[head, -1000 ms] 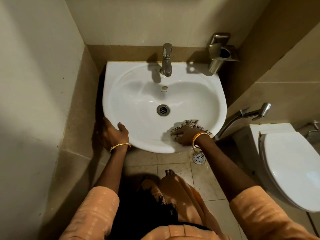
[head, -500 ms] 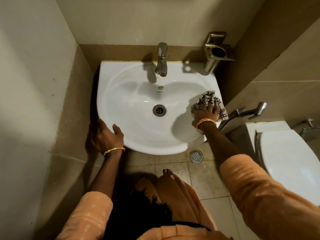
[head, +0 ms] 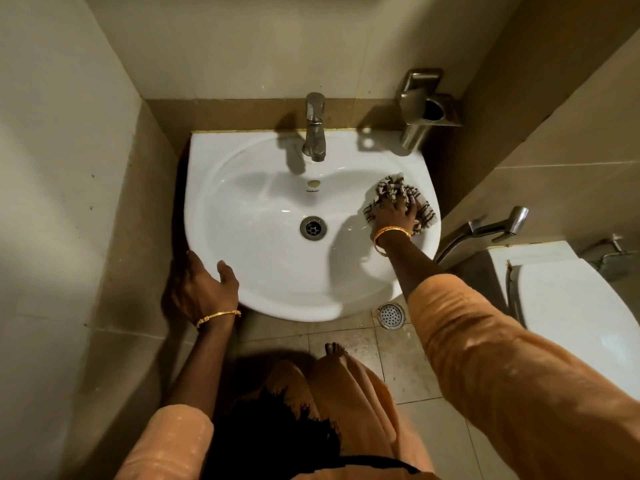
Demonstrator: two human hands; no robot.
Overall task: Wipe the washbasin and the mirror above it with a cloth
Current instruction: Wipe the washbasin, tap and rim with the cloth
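Observation:
The white washbasin [head: 263, 258] hangs on the back wall with a steel tap [head: 314, 128] at its rear and a drain [head: 313, 228] in the bowl. My right hand [head: 393, 213] holds a bunched checked cloth [head: 389, 185] and presses it on the basin's right rim. My left hand [head: 202, 285] grips the front-left rim, thumb on top and fingers underneath. The mirror is out of view.
A steel wall holder [head: 427, 109] sits over the basin's right rear corner. A hand sprayer [head: 491, 228] and a white toilet [head: 575, 313] stand close on the right. A tiled wall closes in on the left. A floor drain [head: 391, 316] lies below the basin.
My right hand has carried the cloth from the front rim along the right rim toward the back. My left hand has stayed on the front-left rim.

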